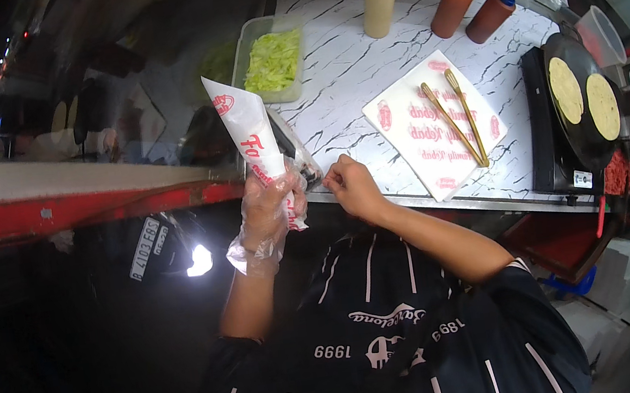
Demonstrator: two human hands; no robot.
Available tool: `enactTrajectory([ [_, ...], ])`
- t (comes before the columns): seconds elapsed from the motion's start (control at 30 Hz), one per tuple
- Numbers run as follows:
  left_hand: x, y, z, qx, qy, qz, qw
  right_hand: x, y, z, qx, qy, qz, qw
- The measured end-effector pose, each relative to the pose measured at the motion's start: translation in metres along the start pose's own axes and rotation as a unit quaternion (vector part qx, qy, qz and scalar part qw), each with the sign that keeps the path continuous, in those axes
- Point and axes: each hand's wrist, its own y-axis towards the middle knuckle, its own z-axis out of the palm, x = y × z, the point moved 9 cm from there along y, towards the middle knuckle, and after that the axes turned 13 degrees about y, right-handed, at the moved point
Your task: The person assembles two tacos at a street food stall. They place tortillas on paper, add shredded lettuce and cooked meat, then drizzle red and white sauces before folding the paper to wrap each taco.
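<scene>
My left hand point(266, 203), in a clear plastic glove, is closed around a long white paper wrapper point(250, 129) with red print. The wrapper stands tilted, its pointed end up and away from me; whatever is inside is hidden. My right hand point(356, 189) is bare and sits at the counter's front edge, a little right of the wrapper. Its fingers are curled together, and anything between them is too small to make out. Behind the wrapper, a clear-sided container point(299, 149) is partly covered. Farther back is a plastic tub point(301, 93) of shredded lettuce point(272, 60).
Brass-coloured tongs point(455, 126) lie on a stack of printed papers point(403, 137) at right. Squeeze bottles, one yellow-capped point(379, 9) and two dark red point(452, 7), stand at the back. Two flatbreads point(603, 107) lie on a black griddle point(591, 148) at far right.
</scene>
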Motion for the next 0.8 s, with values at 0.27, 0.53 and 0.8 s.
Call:
enactTrajectory([
  [0.27,0.023,0.024,0.054,0.051,0.088,-0.043,0.994,0.117,0.031,-0.086,0.149,0.053,-0.053,0.986],
  [0.53,0.042,0.007,0.162,0.447,-0.352,-0.212,0.795,0.101,0.012,-0.145,0.079,0.076,-0.176,0.978],
  [0.8,0.058,0.062,0.191,0.197,0.197,0.091,0.956,0.062,-0.017,-0.206,-0.073,0.123,-0.075,0.987],
])
